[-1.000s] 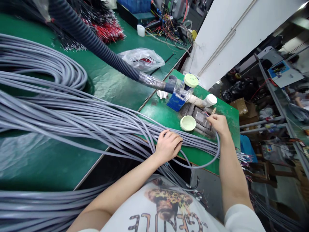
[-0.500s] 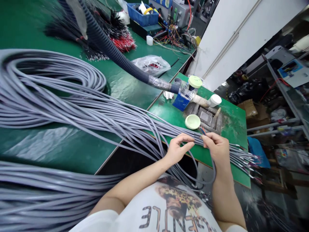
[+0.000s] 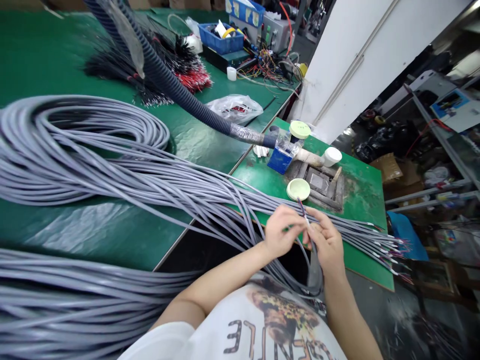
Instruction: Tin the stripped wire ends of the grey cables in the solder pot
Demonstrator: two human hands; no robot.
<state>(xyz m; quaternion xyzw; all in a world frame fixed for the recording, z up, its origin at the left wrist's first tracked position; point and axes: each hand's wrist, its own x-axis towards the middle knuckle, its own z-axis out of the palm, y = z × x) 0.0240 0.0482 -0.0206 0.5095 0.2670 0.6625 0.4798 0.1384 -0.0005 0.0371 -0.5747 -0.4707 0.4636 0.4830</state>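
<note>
Right hand pinching grey cable; left hand curling at its nine o'clock, grip blurred. Cable probably flexing springily; thin wires, toward eleven, looking fragile: favouring holds below.

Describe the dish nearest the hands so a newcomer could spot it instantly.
Follow the thick, dark ridged hose down to the smaller green tabletop. There, between the blue block and the right hand, sits a round, pale green dish. Its hollow faces up, unlike the similarly coloured lid farther back, which shows a flat top.
</note>
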